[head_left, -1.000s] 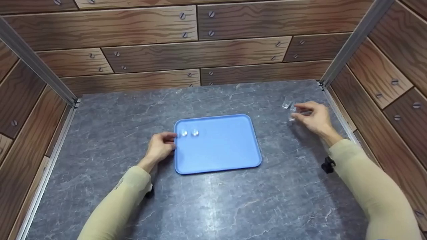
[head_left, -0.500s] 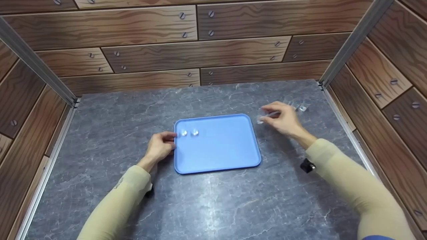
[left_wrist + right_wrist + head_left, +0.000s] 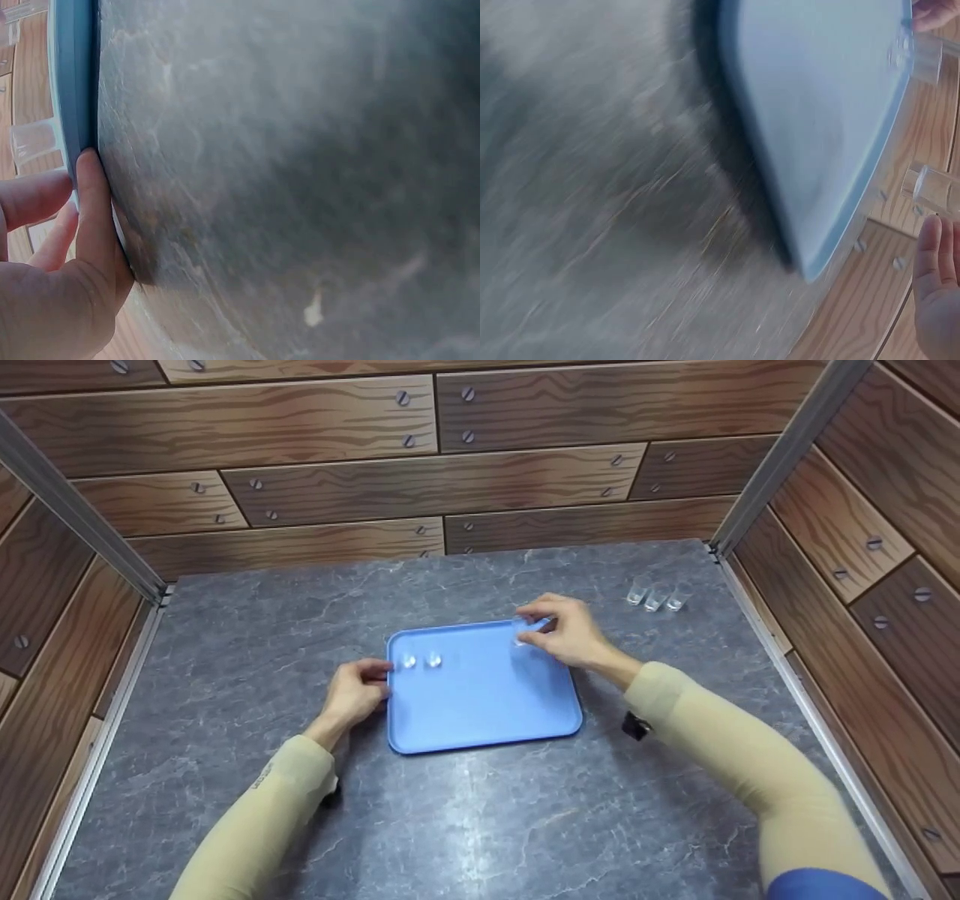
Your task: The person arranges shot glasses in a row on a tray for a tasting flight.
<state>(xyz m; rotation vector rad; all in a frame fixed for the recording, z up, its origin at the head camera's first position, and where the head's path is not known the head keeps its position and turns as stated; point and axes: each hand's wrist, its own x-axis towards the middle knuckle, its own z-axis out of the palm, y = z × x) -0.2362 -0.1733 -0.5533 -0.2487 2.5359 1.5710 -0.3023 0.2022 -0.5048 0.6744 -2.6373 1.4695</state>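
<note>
My right hand pinches a small clear shot glass between thumb and fingers, over the back right part of a blue tray. In the right wrist view that glass appears upright. Two matching shot glasses, a left one and a right one, stand side by side on the tray near its left rim. My left hand rests its fingertips against the tray's left rim. The left wrist view shows its fingers touching the rim from the outside and top.
Three more clear shot glasses stand close together at the back right of the grey marbled table. Wood-patterned walls enclose the back and sides, with metal strips along the edges.
My right hand has carried one shot glass leftward from the group at the back right to over the tray. The left hand and the tray have stayed in place.
</note>
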